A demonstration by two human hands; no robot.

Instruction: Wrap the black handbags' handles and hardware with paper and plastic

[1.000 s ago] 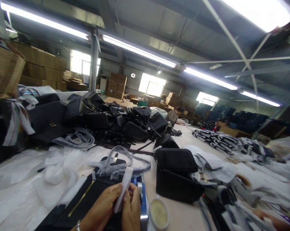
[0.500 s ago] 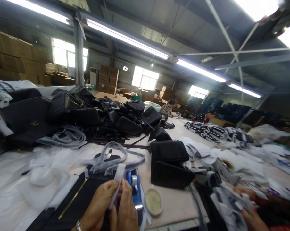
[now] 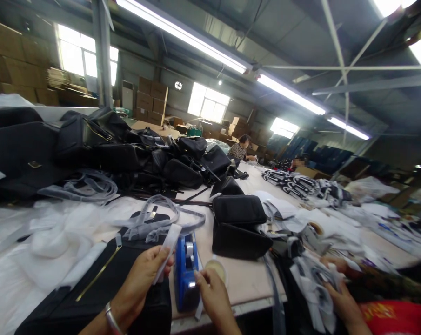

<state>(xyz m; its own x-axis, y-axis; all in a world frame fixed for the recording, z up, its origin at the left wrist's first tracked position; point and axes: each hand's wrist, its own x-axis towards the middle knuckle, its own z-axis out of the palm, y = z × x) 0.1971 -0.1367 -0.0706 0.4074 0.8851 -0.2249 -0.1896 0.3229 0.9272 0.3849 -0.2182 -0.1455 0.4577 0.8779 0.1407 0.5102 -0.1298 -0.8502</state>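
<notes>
My left hand (image 3: 145, 272), with a silver bracelet at the wrist, pinches a flat strip wrapped in white film (image 3: 169, 246), its upper end tilted up to the right. Beside it on the table is a blue tape dispenser (image 3: 182, 298) carrying a small tape roll (image 3: 189, 250). My right hand (image 3: 212, 288) is at the dispenser's front end, thumb and fingers closed together; whatever is between them is too small to make out. Under my left hand lies a black bag (image 3: 123, 274) with a gold zipper (image 3: 97, 274). Film-wrapped straps (image 3: 154, 218) rest on its far part.
A round dish (image 3: 221, 269) sits partly behind my right hand. Black box-shaped bags (image 3: 241, 228) stand beyond it, and a heap of black bags (image 3: 133, 158) fills the far left. At right, a co-worker's hands (image 3: 343, 293) hold film-wrapped straps (image 3: 315, 288).
My right hand has left the wrapped strip and moved right to the dispenser's front. My left hand keeps the strip. The view has shifted slightly.
</notes>
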